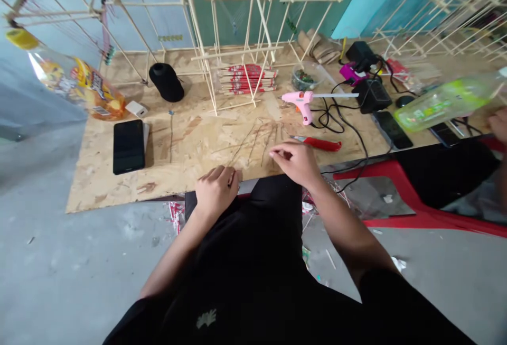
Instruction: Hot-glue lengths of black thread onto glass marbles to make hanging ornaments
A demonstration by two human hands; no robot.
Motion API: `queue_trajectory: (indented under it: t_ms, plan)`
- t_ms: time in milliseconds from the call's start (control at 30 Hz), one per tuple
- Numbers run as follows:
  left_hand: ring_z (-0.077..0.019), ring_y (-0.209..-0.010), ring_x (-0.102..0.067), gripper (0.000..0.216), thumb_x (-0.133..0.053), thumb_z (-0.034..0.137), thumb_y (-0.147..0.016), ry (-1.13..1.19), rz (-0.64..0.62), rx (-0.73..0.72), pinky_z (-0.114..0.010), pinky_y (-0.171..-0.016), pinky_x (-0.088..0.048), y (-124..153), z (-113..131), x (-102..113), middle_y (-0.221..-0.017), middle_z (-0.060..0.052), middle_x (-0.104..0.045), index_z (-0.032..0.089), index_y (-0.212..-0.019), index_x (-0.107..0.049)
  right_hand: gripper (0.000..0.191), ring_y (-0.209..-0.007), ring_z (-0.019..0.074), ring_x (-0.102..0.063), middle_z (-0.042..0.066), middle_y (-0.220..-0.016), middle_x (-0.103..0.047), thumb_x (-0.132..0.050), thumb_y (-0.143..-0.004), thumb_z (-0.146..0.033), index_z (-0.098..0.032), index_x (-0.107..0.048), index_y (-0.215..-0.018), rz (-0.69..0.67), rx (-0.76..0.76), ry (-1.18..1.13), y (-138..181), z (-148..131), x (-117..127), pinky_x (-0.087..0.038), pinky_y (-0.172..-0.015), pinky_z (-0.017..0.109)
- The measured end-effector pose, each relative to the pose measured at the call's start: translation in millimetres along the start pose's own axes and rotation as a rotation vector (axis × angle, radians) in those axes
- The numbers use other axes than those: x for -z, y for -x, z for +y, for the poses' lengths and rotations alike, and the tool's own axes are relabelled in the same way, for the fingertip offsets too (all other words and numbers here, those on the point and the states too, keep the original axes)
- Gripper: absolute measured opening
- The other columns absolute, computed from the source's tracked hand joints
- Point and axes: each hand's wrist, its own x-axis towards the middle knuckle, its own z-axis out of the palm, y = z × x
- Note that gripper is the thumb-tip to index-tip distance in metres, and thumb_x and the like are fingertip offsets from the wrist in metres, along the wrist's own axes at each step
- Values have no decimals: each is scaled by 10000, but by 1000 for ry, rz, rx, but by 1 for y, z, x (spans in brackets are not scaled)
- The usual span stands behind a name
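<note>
Several thin dark strands (255, 144) lie fanned out on the chipboard table (190, 133) in front of me. My left hand (217, 189) rests at the table's front edge with its fingers curled together; what is inside them, if anything, is hidden. Over the right side of the strands, my right hand (296, 161) is closed in a pinch, and whatever it holds is too small to make out. Just behind that hand lies a hand tool with red handles (322, 144), its tip partly covered. A pink glue gun (301, 104) with a glue stick in its back sits farther away.
Stick frames (253, 44) stand along the back, above red-and-white packets (247, 78). On the left are a black phone (129, 146), a black thread spool (166, 82) and a bottle (79, 83). Cables (336, 112), a green-labelled bottle (447, 102) and another person's hand (499, 123) are to the right.
</note>
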Motion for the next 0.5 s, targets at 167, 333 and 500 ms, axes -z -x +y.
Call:
queue_trajectory:
  t_ms: [167, 333, 500]
  plan:
    - [-200, -727, -743, 352, -606, 437, -1081, -30, 50, 59, -319, -633, -371, -35, 0, -11, -895, -80, -835, 200, -973, -842, 170, -1009, 251, -771, 72, -1109, -864, -732, -981, -216, -236, -902, -987, -13, -81, 251, -85, -1, -10, -545, -940, 362]
    - [-241, -767, -791, 297, -667, 432, -1044, -13, 89, 122, -339, -632, -385, -36, -5, -25, -968, -70, -870, 242, -1135, -877, 167, -1044, 253, -806, 65, -1094, -885, -752, -995, -314, -236, -899, -1013, -72, -203, 343, -130, 3, -23, -561, -907, 343]
    - [-254, -811, -808, 276, -682, 419, -1032, 6, 29, 118, -344, -628, -399, -30, -9, -26, -999, -78, -875, 249, -1111, -885, 156, -964, 296, -809, 95, -996, -879, -807, -936, -362, -234, -893, -918, -123, -232, 401, -145, 8, -29, -569, -864, 375]
